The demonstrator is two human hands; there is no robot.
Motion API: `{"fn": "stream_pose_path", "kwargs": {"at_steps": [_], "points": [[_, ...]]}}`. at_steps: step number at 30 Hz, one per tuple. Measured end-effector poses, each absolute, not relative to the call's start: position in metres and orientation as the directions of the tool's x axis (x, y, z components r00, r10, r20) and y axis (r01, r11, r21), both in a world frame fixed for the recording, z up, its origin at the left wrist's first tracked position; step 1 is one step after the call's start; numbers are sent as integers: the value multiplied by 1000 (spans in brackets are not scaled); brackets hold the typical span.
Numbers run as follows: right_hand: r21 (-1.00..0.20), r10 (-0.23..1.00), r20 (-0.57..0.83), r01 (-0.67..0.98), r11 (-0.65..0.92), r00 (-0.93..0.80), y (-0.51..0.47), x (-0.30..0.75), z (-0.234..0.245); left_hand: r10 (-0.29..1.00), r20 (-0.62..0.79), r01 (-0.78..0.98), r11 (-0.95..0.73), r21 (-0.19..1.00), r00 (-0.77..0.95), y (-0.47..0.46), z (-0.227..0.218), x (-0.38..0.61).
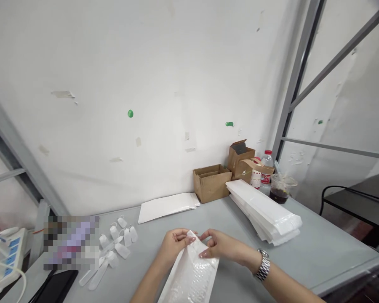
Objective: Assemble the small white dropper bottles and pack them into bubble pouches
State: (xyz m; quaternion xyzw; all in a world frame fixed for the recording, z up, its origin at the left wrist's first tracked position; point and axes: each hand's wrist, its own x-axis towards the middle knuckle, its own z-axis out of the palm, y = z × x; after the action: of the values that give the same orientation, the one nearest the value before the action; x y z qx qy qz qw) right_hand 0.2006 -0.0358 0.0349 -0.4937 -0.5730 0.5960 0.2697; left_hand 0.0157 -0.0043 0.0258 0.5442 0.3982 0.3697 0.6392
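A white bubble mailer (pixel 194 273) lies at the front edge of the view, its top end raised between my hands. My left hand (pixel 178 242) pinches the mailer's upper left corner between thumb and fingers. On the other side, my right hand (pixel 216 246) grips the top flap near its right corner, thumb on the front face. A metal watch sits on my right wrist. Left of my hands lie several small white tags with loops (pixel 123 250), next to long thin white strips (pixel 97 275).
A stack of white mailers (pixel 265 210) lies at right, and a flat white mailer (pixel 169 206) near the wall. Behind stand cardboard boxes (pixel 212 187), a bottle (pixel 267 162) and a cup of dark drink (pixel 279 191). At left are a black phone (pixel 58 288) and a power strip (pixel 11 263).
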Motion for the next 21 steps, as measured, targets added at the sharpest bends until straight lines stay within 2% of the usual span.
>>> {"fn": "stream_pose_path", "kwargs": {"at_steps": [5,8,11,12,14,16,17,19,21], "points": [[-867,901,-272,492,-76,-339,-41,194,33,924,-175,48,168,985,339,-9,22,21],[-824,940,-221,566,-37,-260,-52,199,43,900,-202,26,208,978,388,-9,25,20],[-778,986,-15,622,92,-165,-74,223,72,875,-205,-155,298,942,440,-5,28,14],[-743,983,136,644,184,-125,-83,235,84,883,-201,-211,312,926,424,-2,28,11],[-610,888,461,727,314,3,-103,262,108,917,-206,-281,308,909,341,6,26,6],[-387,655,755,817,427,15,-120,291,124,958,-178,-355,250,901,223,12,21,2],[-260,539,842,868,424,-11,-126,305,128,965,-174,-376,238,896,197,14,19,1],[-13,363,924,938,348,-122,-132,330,127,968,-167,-400,231,887,189,16,15,1],[218,314,898,932,291,-308,-130,353,115,963,-172,-402,245,882,208,16,14,2]]}}
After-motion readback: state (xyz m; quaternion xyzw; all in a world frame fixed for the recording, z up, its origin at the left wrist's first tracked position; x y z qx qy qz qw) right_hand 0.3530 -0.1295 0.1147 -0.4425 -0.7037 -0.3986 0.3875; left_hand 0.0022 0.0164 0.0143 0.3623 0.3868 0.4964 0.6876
